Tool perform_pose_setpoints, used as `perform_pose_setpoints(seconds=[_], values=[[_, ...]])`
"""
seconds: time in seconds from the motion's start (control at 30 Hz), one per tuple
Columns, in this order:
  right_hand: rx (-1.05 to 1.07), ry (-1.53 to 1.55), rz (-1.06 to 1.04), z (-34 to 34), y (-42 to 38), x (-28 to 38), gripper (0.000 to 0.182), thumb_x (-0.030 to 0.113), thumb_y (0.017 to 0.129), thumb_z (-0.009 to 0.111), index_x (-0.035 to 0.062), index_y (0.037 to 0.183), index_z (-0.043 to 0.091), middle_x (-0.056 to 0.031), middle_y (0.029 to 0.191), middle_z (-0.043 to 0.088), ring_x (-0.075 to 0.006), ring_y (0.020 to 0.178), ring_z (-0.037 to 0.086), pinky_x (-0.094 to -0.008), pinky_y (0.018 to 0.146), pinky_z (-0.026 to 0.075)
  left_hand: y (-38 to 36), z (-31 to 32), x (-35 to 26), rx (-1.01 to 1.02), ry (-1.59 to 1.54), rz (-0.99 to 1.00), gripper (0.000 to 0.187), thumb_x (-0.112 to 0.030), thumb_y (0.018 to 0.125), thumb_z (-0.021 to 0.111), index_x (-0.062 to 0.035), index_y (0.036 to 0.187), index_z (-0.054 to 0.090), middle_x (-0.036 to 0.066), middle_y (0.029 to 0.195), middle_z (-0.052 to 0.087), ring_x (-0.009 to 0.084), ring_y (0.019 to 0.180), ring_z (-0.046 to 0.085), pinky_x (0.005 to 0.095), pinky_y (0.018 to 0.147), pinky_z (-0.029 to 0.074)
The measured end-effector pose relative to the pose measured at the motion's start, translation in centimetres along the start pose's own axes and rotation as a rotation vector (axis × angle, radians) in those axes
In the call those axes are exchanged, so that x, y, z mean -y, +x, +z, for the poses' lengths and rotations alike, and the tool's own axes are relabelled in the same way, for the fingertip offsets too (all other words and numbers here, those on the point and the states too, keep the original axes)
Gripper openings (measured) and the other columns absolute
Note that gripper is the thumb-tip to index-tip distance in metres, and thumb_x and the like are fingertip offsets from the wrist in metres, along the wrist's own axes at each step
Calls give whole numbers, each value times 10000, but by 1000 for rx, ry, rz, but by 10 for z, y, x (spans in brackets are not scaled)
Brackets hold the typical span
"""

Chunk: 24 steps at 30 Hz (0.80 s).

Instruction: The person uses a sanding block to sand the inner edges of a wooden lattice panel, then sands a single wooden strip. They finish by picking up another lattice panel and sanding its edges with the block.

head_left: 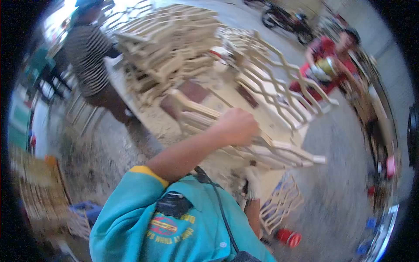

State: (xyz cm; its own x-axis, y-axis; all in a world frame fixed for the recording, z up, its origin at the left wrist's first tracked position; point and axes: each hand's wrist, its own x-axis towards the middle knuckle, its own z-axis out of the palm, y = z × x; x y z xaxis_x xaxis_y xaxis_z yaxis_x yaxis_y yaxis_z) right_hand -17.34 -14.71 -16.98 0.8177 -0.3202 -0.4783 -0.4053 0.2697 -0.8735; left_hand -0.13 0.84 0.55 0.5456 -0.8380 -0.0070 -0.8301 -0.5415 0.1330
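A pale wooden frame of bent slats [286, 153] lies across the space before me, over a sawdust-covered work surface. My left hand [238, 126] is bare and closed in a fist around its upper slats. Lower down, by the near edge of that frame, is my right hand [251, 185] in a light glove. Its fingers are mostly hidden and blurred, so its grip does not show. Just beyond, a similar wavy-slatted frame [279, 83] leans on the far right of the surface. A brown-red block [248, 96] lies between the two frames.
Stacked wooden frames [170, 48] rise at the back. A person in a striped top [87, 56] stands left; a person in red [323, 65] is at right. Motorbikes [286, 22] are parked behind. Another slatted frame [281, 203] and a red container [288, 237] are low right.
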Motion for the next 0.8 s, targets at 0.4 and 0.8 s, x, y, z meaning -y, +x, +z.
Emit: perform_pose_setpoints(seconds=[0.4, 0.8], values=[[-16, -32, -141, -28, 54, -43, 238, 330, 890, 582, 106, 814, 570, -31, 624, 504, -163, 376, 405, -274, 328, 321, -5, 6, -3, -99, -84, -11, 166, -184, 633, 698, -73, 754, 724, 116, 754, 696, 308, 748, 691, 424, 597, 549], [131, -61, -176, -28, 44, -31, 215, 285, 891, 618, 95, 804, 565, -10, 681, 530, -126, 522, 479, -274, 444, 382, -1, 8, 0, -56, -106, -104, 278, -323, 735, 688, -49, 777, 714, 160, 776, 680, 345, 772, 680, 446, 690, 553]])
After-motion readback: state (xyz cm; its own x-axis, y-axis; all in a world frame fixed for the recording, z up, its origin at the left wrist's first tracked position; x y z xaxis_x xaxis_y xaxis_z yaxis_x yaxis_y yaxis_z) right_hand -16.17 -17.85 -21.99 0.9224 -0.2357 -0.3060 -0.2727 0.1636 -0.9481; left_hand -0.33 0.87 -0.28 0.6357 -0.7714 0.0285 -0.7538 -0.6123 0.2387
